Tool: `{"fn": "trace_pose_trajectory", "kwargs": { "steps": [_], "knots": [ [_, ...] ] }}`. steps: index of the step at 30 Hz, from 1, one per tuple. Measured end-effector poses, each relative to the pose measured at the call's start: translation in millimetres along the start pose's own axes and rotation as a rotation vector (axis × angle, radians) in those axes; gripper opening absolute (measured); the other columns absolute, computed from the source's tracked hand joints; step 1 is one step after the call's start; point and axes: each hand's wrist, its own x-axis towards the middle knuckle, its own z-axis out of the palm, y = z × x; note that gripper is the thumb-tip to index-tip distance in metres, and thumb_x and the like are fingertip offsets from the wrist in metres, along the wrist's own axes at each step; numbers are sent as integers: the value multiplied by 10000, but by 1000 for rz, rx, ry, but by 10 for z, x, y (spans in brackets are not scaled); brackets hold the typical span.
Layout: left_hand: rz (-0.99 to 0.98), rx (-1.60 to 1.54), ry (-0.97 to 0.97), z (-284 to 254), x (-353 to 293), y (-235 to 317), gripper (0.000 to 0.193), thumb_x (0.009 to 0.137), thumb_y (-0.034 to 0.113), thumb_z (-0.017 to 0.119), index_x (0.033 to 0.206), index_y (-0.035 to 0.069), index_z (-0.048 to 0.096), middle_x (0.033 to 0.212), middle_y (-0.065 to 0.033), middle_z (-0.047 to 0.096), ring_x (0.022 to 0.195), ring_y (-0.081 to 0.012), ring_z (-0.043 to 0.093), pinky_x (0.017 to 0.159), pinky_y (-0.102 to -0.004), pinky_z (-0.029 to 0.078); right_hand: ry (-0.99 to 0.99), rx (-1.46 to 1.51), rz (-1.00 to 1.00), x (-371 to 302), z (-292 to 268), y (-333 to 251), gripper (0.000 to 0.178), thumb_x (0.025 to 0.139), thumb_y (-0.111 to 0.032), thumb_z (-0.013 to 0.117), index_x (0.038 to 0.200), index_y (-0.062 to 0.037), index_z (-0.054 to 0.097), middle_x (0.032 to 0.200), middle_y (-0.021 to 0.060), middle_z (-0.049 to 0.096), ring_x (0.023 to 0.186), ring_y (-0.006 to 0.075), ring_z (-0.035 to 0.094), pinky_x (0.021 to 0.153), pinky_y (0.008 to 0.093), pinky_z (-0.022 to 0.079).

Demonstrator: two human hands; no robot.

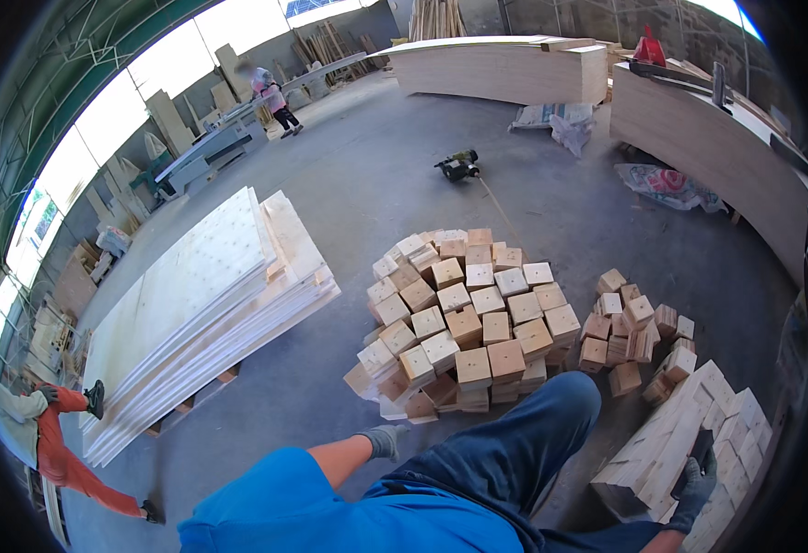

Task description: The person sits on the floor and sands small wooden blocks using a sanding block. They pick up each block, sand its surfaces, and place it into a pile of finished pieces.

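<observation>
My left hand [385,441], in a grey glove, hangs beside my bent left knee, its fingers loosely apart and nothing seen in them. At the lower right my right hand [696,486], also gloved, is over a stack of pale wood pieces [648,465]. A dark, narrow shape [702,446] shows at its fingers; whether this is a held thing or part of the glove is unclear. In front of my knee lies a large pile of square wooden blocks [464,323]. A smaller heap of blocks [630,323] sits right of it.
Plywood sheets [183,295] are stacked at the left, with a person in orange trousers [58,442] beside them. A green-and-black power tool [459,166] lies on the floor ahead. Long wooden benches [505,74] stand farther back. Another person [270,92] is by a machine table [206,152].
</observation>
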Motion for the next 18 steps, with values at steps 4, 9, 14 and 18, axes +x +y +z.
{"fn": "trace_pose_trajectory", "kwargs": {
  "steps": [4, 9, 14, 18],
  "knots": [
    [-51, -82, 38, 113, -12, -52, 966, 694, 306, 914, 1556, 93, 534, 1558, -273, 533, 1379, -442, 574, 1135, -491, 504, -10, -64, -48, -120, -83, 75, 632, 921, -11, 771, 1525, 7, 583, 1417, 126, 686, 1205, 236, 660, 1094, 368, 517],
    [-158, -140, -8, 64, -10, -21, 858, 736, 293, 841, 1515, 44, 584, 1501, -254, 608, 1407, -398, 571, 1192, -443, 455, 22, -115, 17, -255, -255, -4, 619, 943, -41, 771, 1527, 18, 574, 1412, 121, 680, 1208, 239, 659, 1084, 367, 516],
    [-25, -102, 31, 242, 151, -33, 608, 784, 146, 726, 1385, 51, 707, 1369, -244, 703, 1296, -394, 660, 1106, -445, 527, -20, -18, -29, -365, -492, 117, 573, 989, -48, 735, 1529, 25, 560, 1428, 119, 659, 1208, 246, 658, 1064, 368, 524],
    [39, -97, 23, 286, 172, 41, 534, 800, 67, 671, 1329, 61, 748, 1319, -229, 732, 1252, -393, 687, 1088, -444, 536, 21, 31, 40, -433, -529, 114, 538, 1016, -18, 688, 1535, 25, 552, 1442, 118, 650, 1236, 250, 645, 1095, 371, 509]
  ]
}}
